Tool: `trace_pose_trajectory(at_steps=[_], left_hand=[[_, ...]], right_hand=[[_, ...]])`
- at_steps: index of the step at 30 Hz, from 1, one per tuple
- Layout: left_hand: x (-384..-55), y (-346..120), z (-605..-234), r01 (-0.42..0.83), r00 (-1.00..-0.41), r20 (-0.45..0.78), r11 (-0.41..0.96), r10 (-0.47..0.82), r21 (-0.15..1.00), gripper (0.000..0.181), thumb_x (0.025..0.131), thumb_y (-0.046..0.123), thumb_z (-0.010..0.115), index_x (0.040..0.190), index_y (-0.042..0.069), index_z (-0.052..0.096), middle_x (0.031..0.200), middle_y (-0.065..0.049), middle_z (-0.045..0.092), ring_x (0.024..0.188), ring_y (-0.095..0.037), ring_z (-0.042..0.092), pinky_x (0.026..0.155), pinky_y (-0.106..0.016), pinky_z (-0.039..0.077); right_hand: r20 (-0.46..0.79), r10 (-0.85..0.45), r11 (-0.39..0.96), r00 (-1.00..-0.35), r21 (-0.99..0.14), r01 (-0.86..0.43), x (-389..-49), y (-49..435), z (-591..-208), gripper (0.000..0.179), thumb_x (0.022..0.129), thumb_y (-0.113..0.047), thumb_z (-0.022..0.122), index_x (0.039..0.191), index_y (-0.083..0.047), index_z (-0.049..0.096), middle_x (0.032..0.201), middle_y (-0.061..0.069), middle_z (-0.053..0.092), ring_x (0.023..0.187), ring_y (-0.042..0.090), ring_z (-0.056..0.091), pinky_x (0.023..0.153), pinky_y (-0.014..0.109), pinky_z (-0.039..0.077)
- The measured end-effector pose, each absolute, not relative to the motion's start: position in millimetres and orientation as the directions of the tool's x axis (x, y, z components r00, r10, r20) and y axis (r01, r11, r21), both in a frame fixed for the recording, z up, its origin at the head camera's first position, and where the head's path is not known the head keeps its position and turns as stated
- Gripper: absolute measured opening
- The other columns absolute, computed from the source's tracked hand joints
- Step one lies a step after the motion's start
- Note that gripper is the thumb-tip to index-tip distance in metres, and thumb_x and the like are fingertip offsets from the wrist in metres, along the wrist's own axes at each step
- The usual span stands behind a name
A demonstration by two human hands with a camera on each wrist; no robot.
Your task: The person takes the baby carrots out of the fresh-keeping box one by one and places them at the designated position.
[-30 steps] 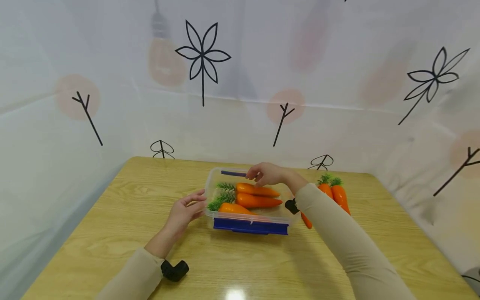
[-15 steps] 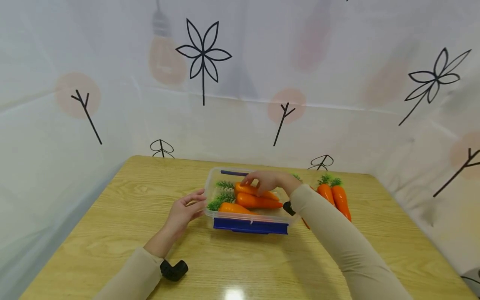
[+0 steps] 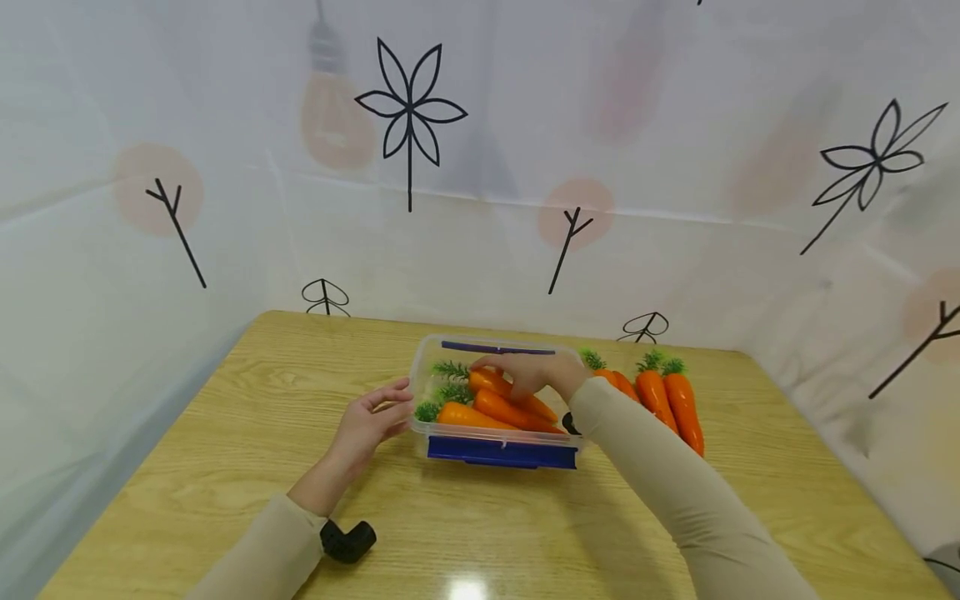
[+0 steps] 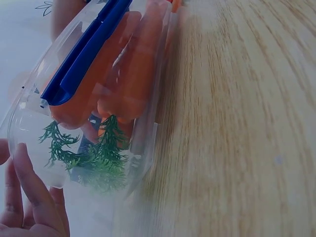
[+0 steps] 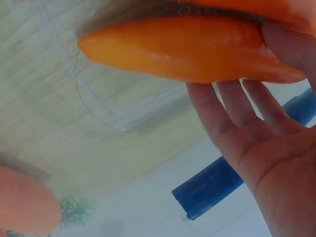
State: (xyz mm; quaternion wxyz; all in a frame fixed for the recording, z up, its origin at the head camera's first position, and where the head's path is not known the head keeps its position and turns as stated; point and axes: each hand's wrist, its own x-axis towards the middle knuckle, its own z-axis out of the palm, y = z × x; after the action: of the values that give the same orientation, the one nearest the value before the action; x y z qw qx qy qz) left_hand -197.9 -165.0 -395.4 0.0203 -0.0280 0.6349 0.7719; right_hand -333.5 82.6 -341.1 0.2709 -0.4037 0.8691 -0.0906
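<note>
A clear plastic box (image 3: 543,435) with blue latches stands on the table and holds several orange carrots with green tops. My right hand (image 3: 534,372) reaches inside and grips the rearmost carrot (image 5: 168,49), thumb on one side and fingers on the other in the right wrist view. Against it, in front, lie two more carrots, the middle one (image 3: 510,412) and the front one (image 3: 465,416). My left hand (image 3: 366,425) rests its fairly straight fingers on the box's left end. In the left wrist view, those fingers (image 4: 37,195) touch the clear wall.
Several more carrots (image 3: 682,404) lie on the wooden table (image 3: 300,400) right of the box, some partly behind the right forearm. A white patterned cloth (image 3: 480,267) hangs behind the table. Each wrist carries a small black camera (image 3: 348,542).
My right hand has moved down into the box and taken hold of the rear carrot. The carrots inside have shifted, tips swinging toward the front. My left hand has stayed in place.
</note>
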Motion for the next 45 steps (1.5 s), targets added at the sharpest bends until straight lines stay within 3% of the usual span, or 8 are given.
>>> trace_pose_trajectory(at_steps=[10,15,20,33,39,45], left_hand=[[-200.7,-161.0,-394.1,-0.07,-0.997,-0.072,-0.193,-0.006,0.979,0.027,0.087,0.002,0.063,0.109,-0.013,0.058,0.139,-0.01,0.044,0.095,-0.013,0.062,0.081,-0.029,0.053],[-200.6,-159.8,-393.6,-0.082,-0.996,-0.086,-0.195,-0.013,0.977,0.025,0.086,0.0,0.064,0.108,-0.012,0.059,0.139,-0.008,0.045,0.097,-0.014,0.061,0.08,-0.03,0.053],[-198.9,-159.7,-392.8,-0.089,-0.995,-0.095,-0.198,-0.02,0.976,0.025,0.086,0.0,0.064,0.108,-0.011,0.06,0.139,-0.008,0.045,0.1,-0.015,0.06,0.081,-0.03,0.053],[-197.6,-160.0,-394.3,-0.084,-0.995,-0.092,-0.202,-0.031,0.976,0.026,0.087,-0.001,0.061,0.11,-0.013,0.058,0.139,-0.008,0.044,0.101,-0.022,0.06,0.079,-0.029,0.053],[-196.8,-160.5,-393.4,-0.085,-0.995,-0.093,-0.203,-0.031,0.976,0.025,0.087,0.0,0.062,0.109,-0.013,0.058,0.139,-0.008,0.044,0.094,-0.015,0.062,0.079,-0.029,0.053],[-195.9,-161.9,-392.3,-0.073,-0.997,-0.079,-0.2,-0.023,0.977,0.025,0.088,0.0,0.061,0.109,-0.013,0.058,0.14,-0.009,0.043,0.096,-0.018,0.062,0.08,-0.029,0.053]], right_hand=[[-0.357,-0.739,0.673,-0.571,-0.359,-0.647,-332.6,86.8,-336.2,0.071,0.079,0.01,0.059,0.139,-0.021,0.037,0.137,0.007,0.04,0.116,0.027,0.045,0.085,0.034,0.048],[-0.301,-0.772,0.635,-0.559,-0.385,-0.67,-331.1,88.8,-325.4,0.072,0.078,0.007,0.065,0.139,-0.017,0.036,0.139,0.008,0.039,0.116,0.029,0.045,0.086,0.037,0.048],[-0.27,-0.803,0.593,-0.532,-0.464,-0.659,-324.5,90.2,-312.0,0.075,0.077,0.011,0.064,0.14,-0.014,0.034,0.142,0.011,0.034,0.12,0.03,0.041,0.08,0.034,0.05],[-0.197,-0.807,0.576,-0.557,-0.469,-0.669,-301.5,101.8,-271.8,0.077,0.076,0.007,0.067,0.141,-0.021,0.035,0.131,0.008,0.045,0.098,0.027,0.054,0.074,0.03,0.051],[-0.193,-0.789,0.595,-0.583,-0.475,-0.648,-294.1,112.6,-261.3,0.076,0.078,0.006,0.065,0.141,-0.023,0.034,0.133,0.008,0.043,0.096,0.027,0.056,0.073,0.03,0.052],[-0.18,-0.772,0.61,-0.61,-0.478,-0.631,-287.8,126.5,-254.0,0.076,0.078,0.007,0.065,0.141,-0.023,0.034,0.134,0.008,0.042,0.093,0.029,0.056,0.07,0.03,0.053]])
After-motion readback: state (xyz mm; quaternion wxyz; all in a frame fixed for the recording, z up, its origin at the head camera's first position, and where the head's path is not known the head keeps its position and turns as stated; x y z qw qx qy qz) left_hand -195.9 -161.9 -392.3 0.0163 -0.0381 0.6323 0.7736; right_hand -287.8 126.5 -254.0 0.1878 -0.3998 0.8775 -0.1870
